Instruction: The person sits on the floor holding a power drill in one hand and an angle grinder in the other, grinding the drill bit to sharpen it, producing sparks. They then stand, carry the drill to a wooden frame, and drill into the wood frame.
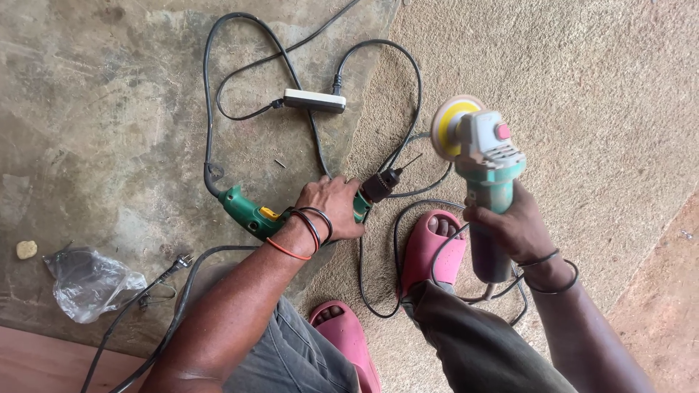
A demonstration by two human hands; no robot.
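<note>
My left hand [335,207] grips the body of a green electric drill [251,211] that lies on the concrete floor, its black chuck and thin bit [384,181] pointing right. My right hand [513,227] holds a teal-green angle grinder [486,182] upright above the floor, with its round yellow sanding disc [451,125] facing left. Black bangles and an orange band circle my left wrist; black bands circle my right wrist. My feet in pink slippers [431,247] rest between the two tools.
Black power cords [210,102] loop across the floor to a white extension socket [314,100]. A loose plug [179,263] lies at the left, near a crumpled clear plastic bag [91,282]. A small yellowish lump [26,249] sits at the far left. The sandy ground spreads to the right.
</note>
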